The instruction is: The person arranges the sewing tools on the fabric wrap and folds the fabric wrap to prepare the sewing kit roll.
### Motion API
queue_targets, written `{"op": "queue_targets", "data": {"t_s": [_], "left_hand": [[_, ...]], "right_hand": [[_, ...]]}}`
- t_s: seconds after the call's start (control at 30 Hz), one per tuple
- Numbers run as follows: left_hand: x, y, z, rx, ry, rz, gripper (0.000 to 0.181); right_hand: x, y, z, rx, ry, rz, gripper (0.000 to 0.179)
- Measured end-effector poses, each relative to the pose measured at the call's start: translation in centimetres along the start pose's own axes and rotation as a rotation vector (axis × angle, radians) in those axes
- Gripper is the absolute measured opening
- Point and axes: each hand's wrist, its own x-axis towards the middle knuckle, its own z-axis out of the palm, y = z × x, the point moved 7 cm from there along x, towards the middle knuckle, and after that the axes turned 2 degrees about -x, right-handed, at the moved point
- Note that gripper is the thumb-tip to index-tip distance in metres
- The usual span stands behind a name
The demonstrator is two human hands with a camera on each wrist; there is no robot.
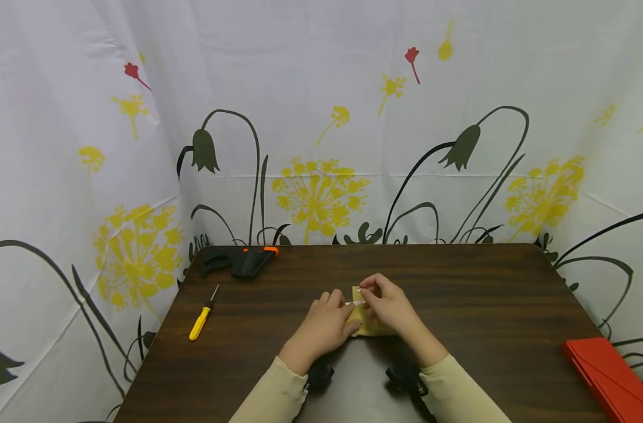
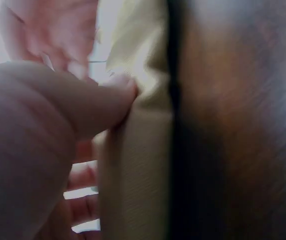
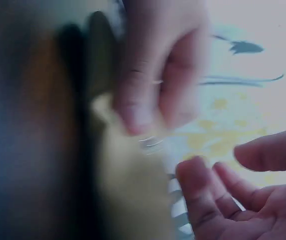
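A yellow cloth piece (image 1: 374, 326) with small metal snaps and a white strip near its top lies on the table; its exact kind is unclear. My left hand (image 1: 323, 323) holds its left side. In the left wrist view, the thumb presses into a fold of the cloth (image 2: 145, 145), with the other fingers behind. At the upper right of the cloth is my right hand (image 1: 390, 302), fingertips near a snap. Seen from its own wrist, the right hand (image 3: 243, 200) has thumb and fingers apart, with nothing visible between them. Both wrist views are blurred.
On the dark wooden table (image 1: 485, 305), a yellow-handled screwdriver (image 1: 202, 317) lies to the left. Behind it is a black tool with orange parts (image 1: 242, 261). A red flat case (image 1: 612, 376) sits at the right edge. A flower-patterned curtain (image 1: 321, 117) hangs behind.
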Motion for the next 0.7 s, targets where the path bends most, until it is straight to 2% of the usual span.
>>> {"op": "queue_targets", "data": {"t_s": [0.07,0.13,0.23,0.3,0.37,0.5,0.6,0.7], "left_hand": [[0.2,0.3,0.3,0.019,0.013,0.014,0.048],[0.3,0.6,0.5,0.029,0.012,0.019,0.049],[0.3,0.9,0.5,0.023,0.002,0.008,0.052],[0.2,0.9,0.4,0.012,-0.009,-0.001,0.054],[0.0,0.9,0.2,0.007,-0.011,-0.006,0.056],[-0.2,0.8,0.0,-0.001,-0.011,-0.009,0.057],[-0.3,0.7,0.0,-0.015,-0.010,-0.015,0.059],[-0.4,0.7,0.0,-0.004,-0.008,-0.019,0.069]], "right_hand": [[0.1,2.1,0.9,0.107,-0.064,0.138,0.026],[0.3,3.9,1.4,0.188,-0.091,0.204,0.037],[0.5,5.8,1.7,0.344,-0.141,0.259,0.054],[0.7,6.2,1.9,0.438,-0.199,0.267,0.061],[0.8,6.4,2.1,0.486,-0.256,0.263,0.064],[0.9,6.5,2.3,0.486,-0.312,0.259,0.063],[1.1,6.5,2.3,0.443,-0.295,0.244,0.058],[1.2,6.4,2.3,0.360,-0.259,0.212,0.045]]}}
